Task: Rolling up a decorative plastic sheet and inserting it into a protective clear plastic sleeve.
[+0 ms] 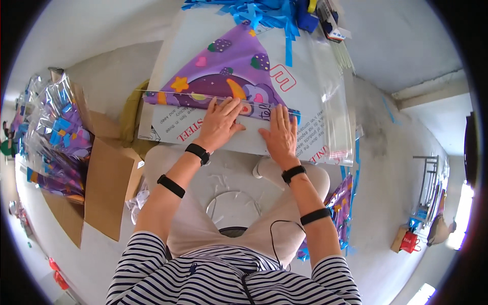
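A purple triangular printed sheet [229, 63], with stars, a moon and strawberries on it, lies on the work board with its point away from me. A narrow clear plastic edge runs across its near side, which looks folded or rolled. My left hand [219, 123] lies on the middle of that near side, fingers stretched out. Close to its right corner, my right hand [281, 133] rests flat with fingers extended, the fingertips on the sheet's edge and the palm on the board. Neither hand grips anything. What lies beneath the fingers is hidden.
The white board [170, 124] carries red and black print. Blue strips [264, 12] pile up at its far edge, beside a blue tape dispenser [307, 20]. Clear plastic bags [333, 122] lie along the right. A cardboard box [109, 185] and bagged purple pieces [63, 134] stand left.
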The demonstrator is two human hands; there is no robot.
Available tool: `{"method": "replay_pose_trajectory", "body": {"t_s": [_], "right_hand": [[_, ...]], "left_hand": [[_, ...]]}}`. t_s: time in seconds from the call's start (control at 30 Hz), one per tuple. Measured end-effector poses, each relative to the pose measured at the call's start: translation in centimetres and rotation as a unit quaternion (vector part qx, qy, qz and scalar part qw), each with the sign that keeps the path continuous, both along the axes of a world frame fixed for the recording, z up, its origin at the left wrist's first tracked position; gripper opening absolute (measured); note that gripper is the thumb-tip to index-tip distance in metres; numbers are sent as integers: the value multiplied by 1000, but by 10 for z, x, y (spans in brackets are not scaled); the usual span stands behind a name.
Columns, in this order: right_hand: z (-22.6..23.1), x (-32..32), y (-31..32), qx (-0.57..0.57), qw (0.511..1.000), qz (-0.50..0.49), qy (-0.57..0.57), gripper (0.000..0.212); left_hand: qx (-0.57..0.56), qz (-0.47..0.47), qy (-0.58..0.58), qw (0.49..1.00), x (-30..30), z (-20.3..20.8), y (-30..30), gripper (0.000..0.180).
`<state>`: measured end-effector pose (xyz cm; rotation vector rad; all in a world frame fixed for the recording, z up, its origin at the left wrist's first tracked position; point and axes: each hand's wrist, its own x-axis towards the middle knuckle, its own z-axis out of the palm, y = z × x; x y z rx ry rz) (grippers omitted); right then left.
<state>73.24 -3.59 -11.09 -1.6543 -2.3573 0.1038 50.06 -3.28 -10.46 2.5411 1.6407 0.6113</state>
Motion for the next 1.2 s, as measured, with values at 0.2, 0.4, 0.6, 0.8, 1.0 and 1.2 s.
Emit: {"method": "replay_pose_trajectory", "body": {"t_s": [0.2,0.4,0.6,0.8,1.0,1.2], "right_hand": [[18,5,43,66,997,11,33,39],[60,-71,186,96,980,172,-32,37],[31,-163,313,115,942,287,-129,41],[39,-204,343,33,949,276,-150,23],[49,-202,346,-5,926,263,-272,18],[82,-201,343,-61,909,303,-279,21]], "left_hand": [[4,12,-17,1000,3,-6,0,73],[-29,20,-9,999,2,-2,-3,81],[-84,6,-19,996,8,13,5,85],[-95,19,-35,995,0,11,6,87],[-85,12,-23,996,1,10,8,83],[-81,13,-23,996,0,8,8,82]]}}
